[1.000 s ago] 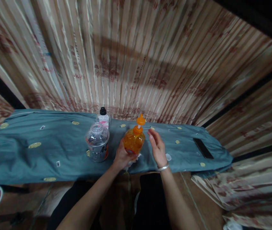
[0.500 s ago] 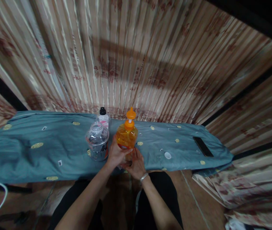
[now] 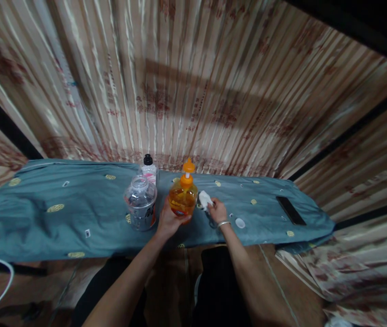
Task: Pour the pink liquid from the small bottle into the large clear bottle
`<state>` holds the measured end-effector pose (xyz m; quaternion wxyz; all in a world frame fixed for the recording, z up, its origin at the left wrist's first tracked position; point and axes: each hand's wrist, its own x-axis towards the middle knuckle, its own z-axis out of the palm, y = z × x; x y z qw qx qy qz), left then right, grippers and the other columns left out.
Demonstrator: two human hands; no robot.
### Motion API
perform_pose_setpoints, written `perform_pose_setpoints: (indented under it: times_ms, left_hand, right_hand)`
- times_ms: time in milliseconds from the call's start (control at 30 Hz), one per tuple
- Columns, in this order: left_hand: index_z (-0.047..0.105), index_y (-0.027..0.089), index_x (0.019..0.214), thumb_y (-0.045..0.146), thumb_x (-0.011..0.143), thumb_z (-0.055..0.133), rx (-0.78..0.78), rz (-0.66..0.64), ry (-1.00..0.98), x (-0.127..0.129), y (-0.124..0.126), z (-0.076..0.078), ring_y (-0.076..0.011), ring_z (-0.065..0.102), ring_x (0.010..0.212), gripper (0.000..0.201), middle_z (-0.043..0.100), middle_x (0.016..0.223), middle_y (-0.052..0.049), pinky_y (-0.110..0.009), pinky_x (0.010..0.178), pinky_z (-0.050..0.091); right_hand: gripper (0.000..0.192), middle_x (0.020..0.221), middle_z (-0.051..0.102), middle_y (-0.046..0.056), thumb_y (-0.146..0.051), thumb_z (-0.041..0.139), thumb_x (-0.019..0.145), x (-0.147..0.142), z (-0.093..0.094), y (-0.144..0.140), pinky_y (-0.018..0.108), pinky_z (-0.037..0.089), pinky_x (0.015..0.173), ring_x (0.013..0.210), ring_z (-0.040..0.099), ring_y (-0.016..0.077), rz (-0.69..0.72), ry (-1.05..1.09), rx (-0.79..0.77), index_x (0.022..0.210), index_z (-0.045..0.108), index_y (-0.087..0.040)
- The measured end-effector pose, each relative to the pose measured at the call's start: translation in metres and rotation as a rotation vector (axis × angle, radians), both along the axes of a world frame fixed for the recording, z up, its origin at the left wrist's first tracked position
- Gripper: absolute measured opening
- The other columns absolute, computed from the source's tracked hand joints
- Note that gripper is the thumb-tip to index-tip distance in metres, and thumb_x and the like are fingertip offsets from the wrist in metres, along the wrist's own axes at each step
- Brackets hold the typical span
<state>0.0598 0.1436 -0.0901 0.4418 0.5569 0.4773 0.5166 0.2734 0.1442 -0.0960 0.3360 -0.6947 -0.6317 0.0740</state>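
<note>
My left hand (image 3: 170,221) is wrapped round the lower part of an orange pump bottle (image 3: 182,196), which is see-through with an orange pump top. To the right of it, my right hand (image 3: 218,210) pinches a crumpled white tissue (image 3: 205,199) just above the cloth. Left of the pump bottle stands a wide clear plastic jar (image 3: 141,204) with an open mouth. Behind the jar is a clear bottle (image 3: 149,172) with a black cap and a pink-and-white label, partly hidden by the jar.
A teal cloth (image 3: 101,204) with yellow pineapple prints covers the narrow table. A black phone (image 3: 290,210) lies at the right end, and a flat white round piece (image 3: 240,223) is nearer. Striped curtain (image 3: 186,91) hangs behind. A white cable (image 3: 7,281) loops at lower left.
My right hand has left the pump bottle's base and moved right, where a white tissue now shows in its fingers. The left hand stays on the bottle.
</note>
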Motion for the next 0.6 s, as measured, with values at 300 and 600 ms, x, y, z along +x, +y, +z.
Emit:
perform_pose_setpoints:
  times_ms: [300, 600]
  left_hand:
    - [0.059, 0.018, 0.126, 0.037, 0.089, 0.068, 0.072, -0.057, 0.153, 0.007, 0.002, -0.004, -0.0263, 0.064, 0.111, 0.042, 0.063, 0.127, -0.011, -0.051, 0.095, 0.054]
    - [0.057, 0.019, 0.129, 0.038, 0.092, 0.064, 0.188, -0.045, 0.139, 0.012, 0.005, -0.012, -0.0270, 0.062, 0.114, 0.043, 0.061, 0.131, -0.012, -0.051, 0.095, 0.054]
  right_hand:
    - [0.035, 0.094, 0.077, 0.001, -0.044, 0.065, 0.081, -0.024, 0.109, 0.042, 0.034, 0.053, 0.088, 0.092, 0.068, 0.0215, 0.581, 0.673, -0.062, 0.107, 0.075, -0.021]
    - [0.046, 0.144, 0.057, 0.016, -0.023, 0.042, 0.100, -0.065, 0.073, -0.049, 0.051, 0.046, 0.109, 0.131, 0.054, 0.0302, 0.197, 0.048, 0.374, 0.146, 0.050, -0.019]
